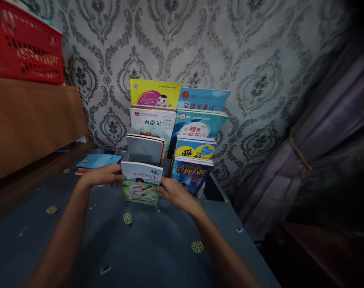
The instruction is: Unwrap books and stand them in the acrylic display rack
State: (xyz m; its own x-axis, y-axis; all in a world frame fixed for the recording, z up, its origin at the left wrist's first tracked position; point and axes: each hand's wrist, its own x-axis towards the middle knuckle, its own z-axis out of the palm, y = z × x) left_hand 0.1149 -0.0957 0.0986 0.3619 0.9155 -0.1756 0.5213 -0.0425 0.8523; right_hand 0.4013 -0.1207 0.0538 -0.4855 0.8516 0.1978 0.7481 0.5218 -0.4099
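Upright between my hands is a thin book (141, 186) with a green and white cover showing a figure with a guitar. My left hand (108, 175) grips its left edge, fingers partly behind it. On the right edge my right hand (176, 193) holds the same book. Directly behind stands a grey-backed book (144, 150), then a white book (152, 122) and a yellow one (154, 93). To the right, a dark blue book (190, 176) stands before a yellow-blue book (195, 148), a teal book (199, 124) and a light blue book (204, 99).
Flat books (98, 161) with a blue one on top lie left of my left hand. The dark blue patterned tabletop (152, 256) spreads in front. A red basket (26, 48) rests on a wooden cabinet (34, 124) at left. A tied curtain (292, 160) hangs at right.
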